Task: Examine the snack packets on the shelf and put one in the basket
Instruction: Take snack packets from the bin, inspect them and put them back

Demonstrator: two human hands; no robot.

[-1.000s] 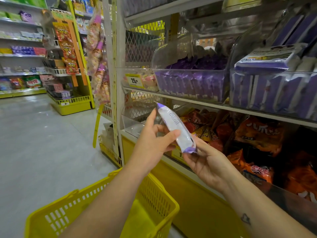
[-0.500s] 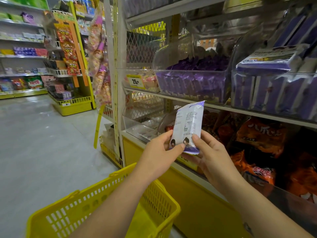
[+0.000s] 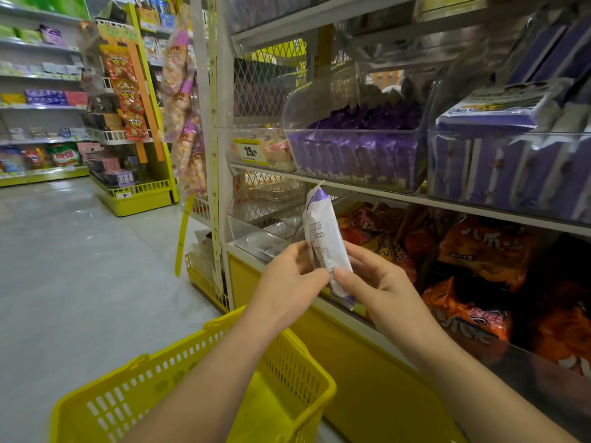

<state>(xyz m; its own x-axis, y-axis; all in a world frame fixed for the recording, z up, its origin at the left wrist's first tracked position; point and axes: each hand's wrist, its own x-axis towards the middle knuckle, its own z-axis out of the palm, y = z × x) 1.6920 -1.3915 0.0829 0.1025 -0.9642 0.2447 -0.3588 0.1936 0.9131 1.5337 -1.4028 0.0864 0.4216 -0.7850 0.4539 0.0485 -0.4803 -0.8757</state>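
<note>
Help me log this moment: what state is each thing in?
snack packet: held upright, slightly tilted, printed back toward camera.
left hand: pinches the packet's lower edge.
right hand: grips the packet's lower end.
basket: below the hands, packet not in it.
clear bin: stocked with purple packets.

hands: two, the left hand [image 3: 289,287] and the right hand [image 3: 380,289]
held snack packet [image 3: 323,238]: one, white and purple
yellow basket [image 3: 134,388]: one
clear bins of purple packets: two, the middle bin [image 3: 351,161] and the right bin [image 3: 511,174]
flat pack [image 3: 492,110] atop the right bin: one
yellow price tag [image 3: 250,150]: one
orange snack bags [image 3: 483,247]: several, heaped and overlapping, no exact count
</note>
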